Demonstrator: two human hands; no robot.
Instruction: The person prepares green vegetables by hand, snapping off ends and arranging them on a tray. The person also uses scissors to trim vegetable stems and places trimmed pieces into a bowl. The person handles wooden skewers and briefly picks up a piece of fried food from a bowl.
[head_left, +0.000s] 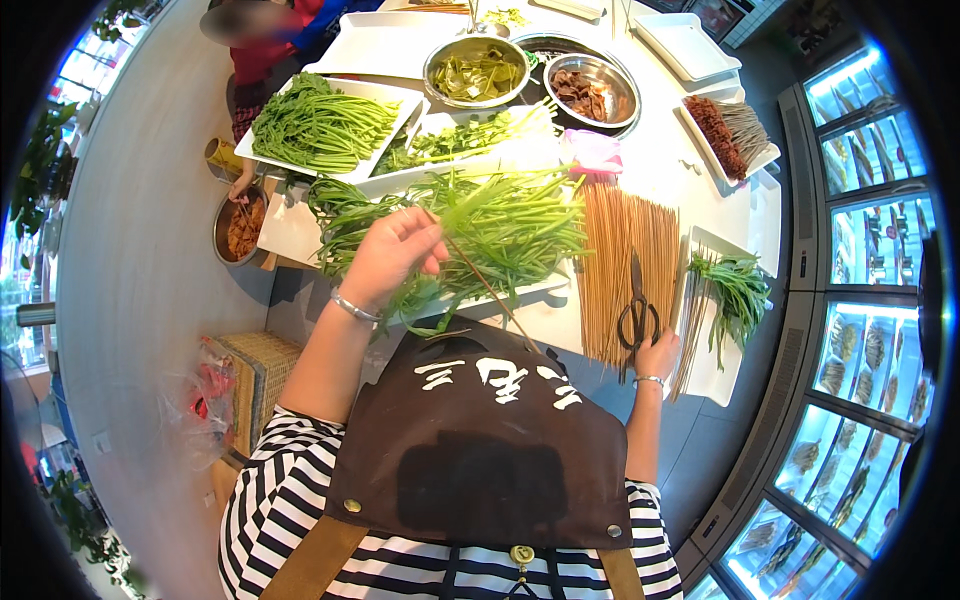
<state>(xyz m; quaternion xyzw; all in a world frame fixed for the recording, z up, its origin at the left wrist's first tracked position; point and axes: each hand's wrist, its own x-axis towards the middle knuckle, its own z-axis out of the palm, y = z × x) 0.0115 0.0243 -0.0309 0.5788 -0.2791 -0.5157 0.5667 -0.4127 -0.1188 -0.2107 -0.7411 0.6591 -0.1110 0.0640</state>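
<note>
My left hand (401, 251) is raised over a heap of leafy green stems (499, 251). It pinches a thin bamboo skewer (484, 277) that slants down toward my apron, with green leaves blurred around the fingers. My right hand (656, 354) is at the near end of a broad row of bamboo skewers (619, 217). Its fingers touch the handles of black scissors (637, 319), which lie on the skewers with the blades pointing away; whether they grip the scissors or a skewer cannot be told. Right of this hand, a white tray (720, 382) bears skewered greens (724, 289).
Beyond the heap stand a tray of greens (322, 124), a steel bowl of green pieces (480, 71) and one of brown pieces (589, 94). A tray of skewered food (727, 139) sits at right. Another person's hand (241, 184) reaches into a bowl (240, 225). Lit refrigerators (847, 360) line the right.
</note>
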